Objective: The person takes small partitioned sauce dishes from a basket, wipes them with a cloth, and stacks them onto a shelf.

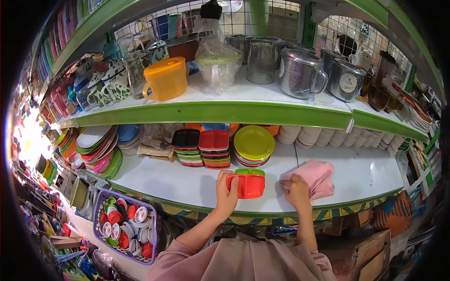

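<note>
My left hand (227,193) grips a red divided dish (251,187) by its left side, fingers closed around the edge. Just behind it a green divided dish (250,172) shows in part; whether my hand holds that one too, I cannot tell. My right hand (296,191) is closed on a pink cloth (318,178), which spreads out to the right over the white lower shelf (356,175). Behind my left hand stand two stacks of small divided dishes, one topped black (185,139) and one topped red (214,140), beside a stack of round plates topped yellow-green (254,143).
Overhead, the green-edged upper shelf (225,114) carries an orange lidded mug (165,78), a plastic-wrapped container (219,63) and metal mugs (302,74). White bowls (308,136) line the lower shelf's back right. Below left sits a purple basket (99,220) of small dishes. Cardboard (372,253) lies lower right.
</note>
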`<state>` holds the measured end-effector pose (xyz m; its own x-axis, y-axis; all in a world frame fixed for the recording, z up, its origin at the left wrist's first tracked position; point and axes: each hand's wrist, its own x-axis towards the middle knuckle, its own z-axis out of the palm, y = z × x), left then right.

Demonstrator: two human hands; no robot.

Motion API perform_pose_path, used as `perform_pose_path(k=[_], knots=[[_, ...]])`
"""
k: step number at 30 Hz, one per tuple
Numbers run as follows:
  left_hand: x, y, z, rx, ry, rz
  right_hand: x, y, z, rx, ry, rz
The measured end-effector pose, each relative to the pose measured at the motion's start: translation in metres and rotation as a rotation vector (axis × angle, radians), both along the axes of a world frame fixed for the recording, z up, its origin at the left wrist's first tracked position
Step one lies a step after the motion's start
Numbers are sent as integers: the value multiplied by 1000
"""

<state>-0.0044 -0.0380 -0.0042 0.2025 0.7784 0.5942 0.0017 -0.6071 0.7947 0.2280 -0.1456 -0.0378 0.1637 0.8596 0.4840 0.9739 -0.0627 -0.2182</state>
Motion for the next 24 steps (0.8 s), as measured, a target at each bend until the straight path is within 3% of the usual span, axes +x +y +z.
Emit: perform_pose_path(k=[3,6,7,11,15,18,24], knots=[[6,4,6,-64,-3,-38,-22,5,41,177,177,188],[14,10,1,-112,54,-65,-56,16,53,110,914,298],[17,14,-6,-134,48,-77,-69,17,69,53,928,286],[21,24,-5,-224,110,-67,-72,51,41,266,852,157],[14,36,2,-307,280,-83,-67,59,43,77,730,23],[13,41,-8,-110,356,15,-68,61,46,26,666,-26],[13,43,-13,-123,352,24,-66,64,39,46,655,-27]])
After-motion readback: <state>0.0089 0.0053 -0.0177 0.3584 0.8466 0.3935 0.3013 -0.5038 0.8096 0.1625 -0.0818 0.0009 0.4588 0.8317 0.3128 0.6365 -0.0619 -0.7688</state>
